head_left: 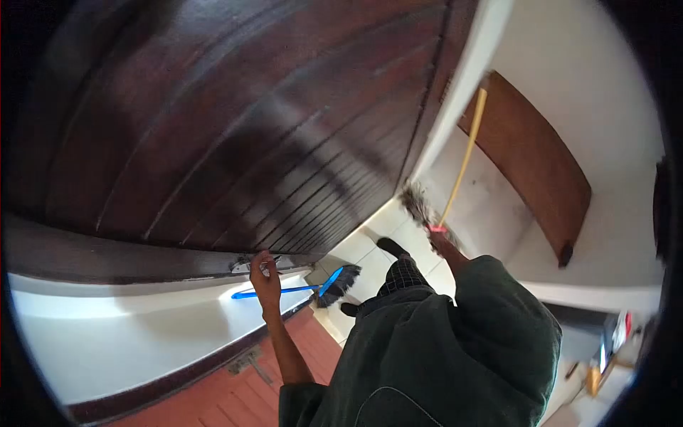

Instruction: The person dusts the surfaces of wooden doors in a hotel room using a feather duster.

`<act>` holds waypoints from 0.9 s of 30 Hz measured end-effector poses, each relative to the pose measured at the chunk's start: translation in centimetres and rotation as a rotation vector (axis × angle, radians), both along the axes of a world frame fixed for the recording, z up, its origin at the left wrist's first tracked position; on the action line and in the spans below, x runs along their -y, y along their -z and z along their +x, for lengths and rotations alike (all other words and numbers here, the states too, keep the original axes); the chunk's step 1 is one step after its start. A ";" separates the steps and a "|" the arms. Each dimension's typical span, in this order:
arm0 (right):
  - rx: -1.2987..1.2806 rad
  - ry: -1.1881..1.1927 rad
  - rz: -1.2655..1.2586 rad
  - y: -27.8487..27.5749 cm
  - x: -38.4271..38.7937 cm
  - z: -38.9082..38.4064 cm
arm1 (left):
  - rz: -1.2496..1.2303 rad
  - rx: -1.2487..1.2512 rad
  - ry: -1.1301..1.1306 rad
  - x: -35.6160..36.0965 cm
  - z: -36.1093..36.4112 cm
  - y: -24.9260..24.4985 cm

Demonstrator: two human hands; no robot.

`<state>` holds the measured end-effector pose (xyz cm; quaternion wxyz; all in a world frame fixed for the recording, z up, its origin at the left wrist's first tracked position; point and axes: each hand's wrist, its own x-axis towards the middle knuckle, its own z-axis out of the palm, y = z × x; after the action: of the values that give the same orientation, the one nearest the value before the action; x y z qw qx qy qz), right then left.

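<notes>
My left hand (265, 283) is at the edge of the dark wooden door (284, 135). Its fingers are curled against a metal door latch (243, 266), which they partly hide. My right hand (442, 242) is lower down on the other side, closed at the pink socket of a mop (421, 205). The mop has grey, stringy fibres and a yellow handle (466, 160) that slants up past the wall. Most of the right fingers are hidden from this angle.
A blue broom (334, 283) with dark bristles stands on the pale tiles near the door's edge. A brown wooden board (533, 156) is at the right wall. Red flooring (313, 349) lies beyond the white sill (163, 320). Several blurred items sit at the far right.
</notes>
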<state>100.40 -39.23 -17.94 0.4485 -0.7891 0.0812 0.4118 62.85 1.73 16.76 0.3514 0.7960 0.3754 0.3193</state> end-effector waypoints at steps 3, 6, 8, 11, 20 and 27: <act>-0.081 0.315 0.191 -7.3 -5.0 -5.4 | -0.083 -0.074 0.251 -0.8 -0.3 -0.9; -0.149 0.591 0.612 -16.0 -10.1 -8.3 | -0.073 -0.133 0.405 -2.1 -0.6 1.9; 0.000 0.647 0.885 -24.7 -13.8 -11.1 | 0.015 -0.324 0.389 -2.2 -0.5 2.3; 0.279 0.580 1.047 -35.0 -19.0 -13.8 | 0.132 -0.299 0.327 -2.9 -1.0 3.2; 0.565 -0.010 0.889 -42.6 -30.3 -18.8 | 0.222 -0.463 0.202 -2.1 -0.4 2.2; -0.337 0.262 0.832 -13.3 -32.0 -23.8 | 0.247 -0.599 0.172 -2.0 -0.1 2.1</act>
<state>76.57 -7.22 -4.67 0.7555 -0.4474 0.0801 0.4718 62.70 3.76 14.65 0.1518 0.9198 0.3521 0.0833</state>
